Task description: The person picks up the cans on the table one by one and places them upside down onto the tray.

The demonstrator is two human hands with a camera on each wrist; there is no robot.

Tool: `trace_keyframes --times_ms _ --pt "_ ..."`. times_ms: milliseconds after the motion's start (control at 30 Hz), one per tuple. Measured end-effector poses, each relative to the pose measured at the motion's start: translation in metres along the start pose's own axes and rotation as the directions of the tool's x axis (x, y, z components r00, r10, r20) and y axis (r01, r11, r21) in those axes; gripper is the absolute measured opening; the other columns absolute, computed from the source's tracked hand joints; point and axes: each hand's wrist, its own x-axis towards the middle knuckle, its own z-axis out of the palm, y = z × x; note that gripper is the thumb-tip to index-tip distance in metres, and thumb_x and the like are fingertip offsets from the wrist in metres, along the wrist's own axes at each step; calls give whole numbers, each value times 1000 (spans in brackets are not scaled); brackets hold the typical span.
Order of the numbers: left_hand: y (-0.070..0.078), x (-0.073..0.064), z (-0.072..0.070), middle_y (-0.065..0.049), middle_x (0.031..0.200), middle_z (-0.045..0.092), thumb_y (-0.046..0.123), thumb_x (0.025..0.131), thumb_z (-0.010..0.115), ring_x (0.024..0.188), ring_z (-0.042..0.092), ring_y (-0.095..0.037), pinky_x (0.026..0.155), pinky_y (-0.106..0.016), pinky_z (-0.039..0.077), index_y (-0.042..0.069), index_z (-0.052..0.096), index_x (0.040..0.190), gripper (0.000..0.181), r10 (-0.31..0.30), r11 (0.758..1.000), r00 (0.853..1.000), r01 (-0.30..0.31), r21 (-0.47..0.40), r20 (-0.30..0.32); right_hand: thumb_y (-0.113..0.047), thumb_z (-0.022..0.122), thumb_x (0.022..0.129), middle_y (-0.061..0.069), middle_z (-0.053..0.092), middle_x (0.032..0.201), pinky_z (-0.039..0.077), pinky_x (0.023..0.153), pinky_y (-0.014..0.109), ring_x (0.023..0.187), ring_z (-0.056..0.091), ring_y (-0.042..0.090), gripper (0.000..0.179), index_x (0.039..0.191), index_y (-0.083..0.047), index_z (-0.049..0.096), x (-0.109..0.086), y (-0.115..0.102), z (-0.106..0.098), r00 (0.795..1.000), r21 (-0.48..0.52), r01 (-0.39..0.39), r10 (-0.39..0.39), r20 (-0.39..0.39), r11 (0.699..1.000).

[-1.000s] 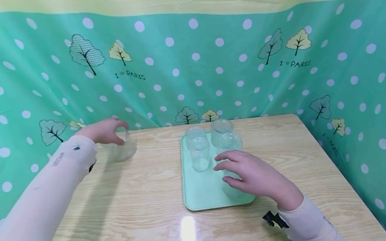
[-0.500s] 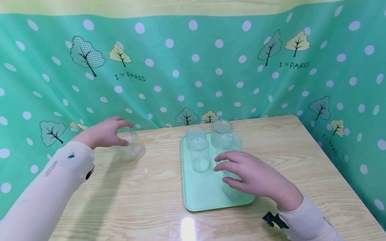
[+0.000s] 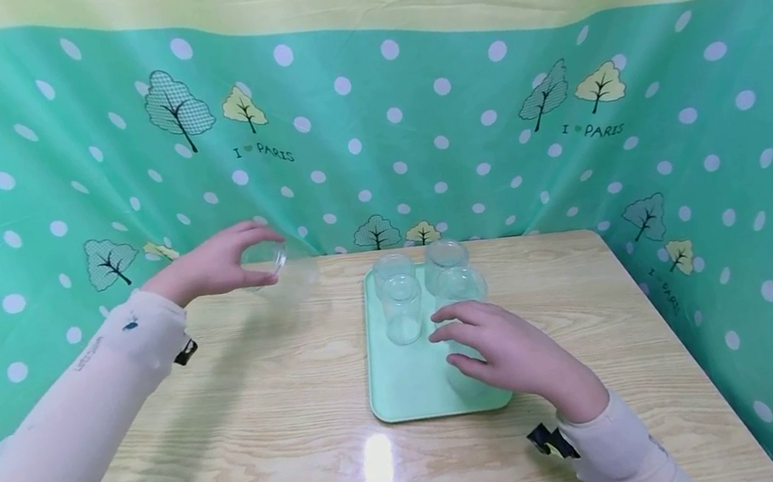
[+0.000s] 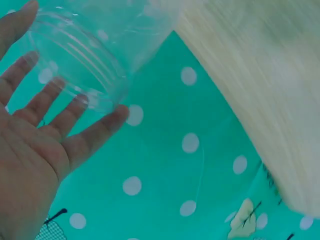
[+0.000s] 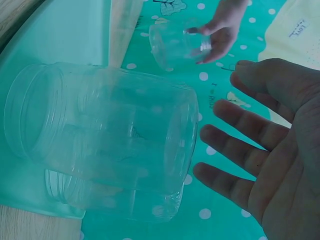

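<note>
My left hand (image 3: pixel 219 263) grips a clear plastic jar (image 4: pixel 90 60) by its threaded mouth, fingers and thumb spread around the rim. The jar is raised over the back left of the table, its mouth toward the palm. On the pale green tray (image 3: pixel 411 393) stand several similar clear jars (image 3: pixel 403 318), mouths down. My right hand (image 3: pixel 505 344) hovers over the tray's right side with fingers loosely bent and nothing in them. In the right wrist view its fingertips (image 5: pixel 210 172) sit just off the base of the nearest jar (image 5: pixel 125 130).
The wooden table (image 3: pixel 299 457) lies beneath the tray. A green dotted cloth (image 3: pixel 306 119) with printed trees hangs behind it and along both sides. The left forearm (image 3: pixel 82 424) reaches across the table's left side.
My left hand has moved slightly right and up, carrying the jar away from the table's far-left part. The right hand and the jars on the tray stay put.
</note>
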Motion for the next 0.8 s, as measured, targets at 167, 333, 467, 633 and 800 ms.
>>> trace_keyframes --times_ms 167,333,467,633,800 --pt "11 -7 6 -6 160 39 35 88 83 151 28 -38 114 -66 35 22 53 147 68 42 995 997 -47 -85 -59 -20 77 93 -1 60 137 52 105 38 126 59 18 31 123 -21 70 0 0 0 1000 -1 11 -11 -6 1000" --pt "20 -13 12 0 156 42 30 87 84 144 40 -31 102 -59 50 22 53 147 69 83 988 993 -93 -124 -90 -19 77 92 -1 61 136 52 104 38 125 59 19 31 122 -20 70 0 0 -1 1000 -5 12 -12 -15 1000" --pt "23 -18 14 -2 156 43 29 87 85 142 42 -29 99 -57 53 21 53 147 69 98 983 988 -114 -145 -119 -19 77 93 -1 60 137 51 105 38 126 59 18 31 123 -21 70 -1 1 -1 1000 -7 10 -10 -10 1000" --pt "22 -23 16 -2 158 41 34 87 84 144 39 -27 98 -55 55 20 52 148 70 92 967 983 -127 -223 -157 -18 77 92 -1 60 137 52 105 39 126 59 19 31 122 -20 70 -2 1 -1 1000 -7 7 -7 -19 1000" --pt "23 -28 18 0 160 39 30 88 83 144 39 -26 97 -54 56 20 50 151 72 67 931 979 -131 -340 -192 -18 78 91 0 61 137 52 104 40 125 59 20 32 122 -21 70 -2 1 -3 1000 -13 8 -9 -30 1000"
